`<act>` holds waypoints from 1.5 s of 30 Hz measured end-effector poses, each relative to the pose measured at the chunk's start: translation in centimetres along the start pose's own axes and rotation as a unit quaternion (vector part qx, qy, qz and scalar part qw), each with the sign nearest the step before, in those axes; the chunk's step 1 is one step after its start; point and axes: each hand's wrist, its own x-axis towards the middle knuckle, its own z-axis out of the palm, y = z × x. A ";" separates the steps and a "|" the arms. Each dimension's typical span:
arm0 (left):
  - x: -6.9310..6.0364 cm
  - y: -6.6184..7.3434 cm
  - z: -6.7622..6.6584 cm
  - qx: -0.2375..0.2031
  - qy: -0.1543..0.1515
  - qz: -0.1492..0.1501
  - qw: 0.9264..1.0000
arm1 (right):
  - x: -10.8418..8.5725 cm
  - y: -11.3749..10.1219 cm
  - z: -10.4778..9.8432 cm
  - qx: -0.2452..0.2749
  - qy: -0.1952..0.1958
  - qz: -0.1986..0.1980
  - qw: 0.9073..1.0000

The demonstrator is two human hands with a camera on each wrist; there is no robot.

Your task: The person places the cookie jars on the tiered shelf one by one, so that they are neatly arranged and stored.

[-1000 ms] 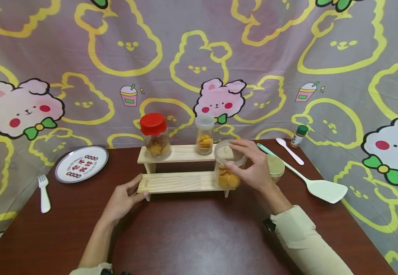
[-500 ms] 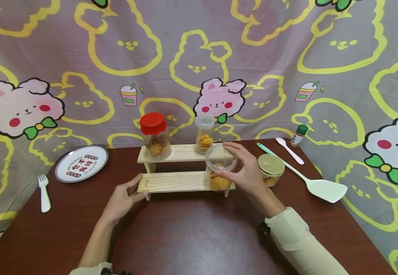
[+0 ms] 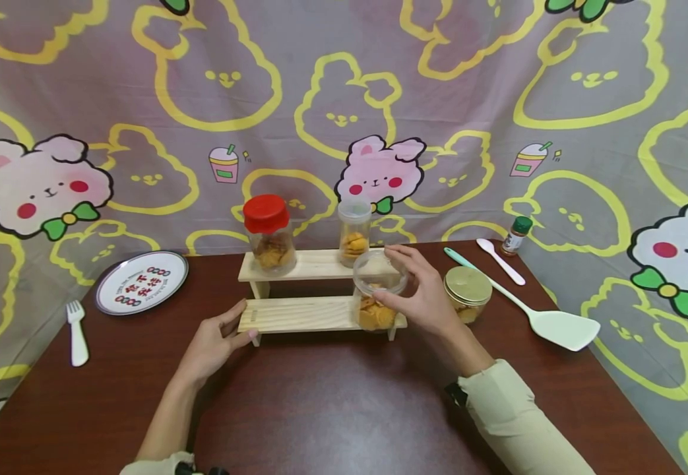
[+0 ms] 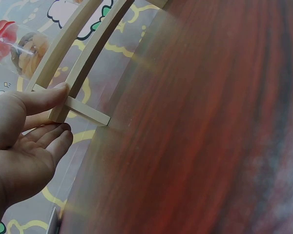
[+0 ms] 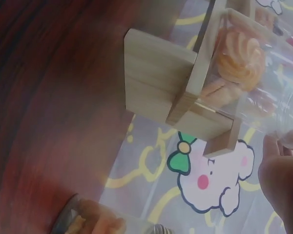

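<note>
Currently my left hand (image 3: 212,342) pinches the wooden rack (image 3: 296,313) bearing red-lidded jar (image 3: 270,247) and slim jar (image 3: 353,241), right hand (image 3: 425,293) clamps wide jar (image 3: 375,316) there, gold-lidded jar (image 3: 468,290) seemingly pending alongside.

I see on my feed: straight-grained pale wooden two-tier rack (image 3: 302,313) | clear round plastic jar (image 3: 367,295), orange-gold cookies (image 3: 377,318) | flared red plastic lid (image 3: 266,214) | flat round gold lid (image 3: 468,284) | streaked reddish-brown tabletop (image 3: 332,409) | grey-mauve fabric backdrop (image 3: 296,33), yellow-outlined bears (image 3: 340,120), red-cheeked rabbits (image 3: 373,175)
</note>
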 end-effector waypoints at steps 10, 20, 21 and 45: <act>0.0 -0.1 0.0 0.009 0.001 -0.003 1.000 | -0.1 -0.1 2.2 0.131 0.027 0.006 0.991; 0.0 0.0 -0.2 0.013 0.003 -0.002 1.000 | 0.6 -1.6 4.6 0.104 0.007 0.021 0.994; 0.0 0.0 -0.2 0.013 0.003 -0.003 1.000 | 0.8 -1.7 4.9 0.105 0.003 0.020 0.994; 0.1 -0.4 -0.2 0.007 0.001 -0.004 1.000 | 2.5 -3.6 11.2 0.120 -0.003 -0.030 0.992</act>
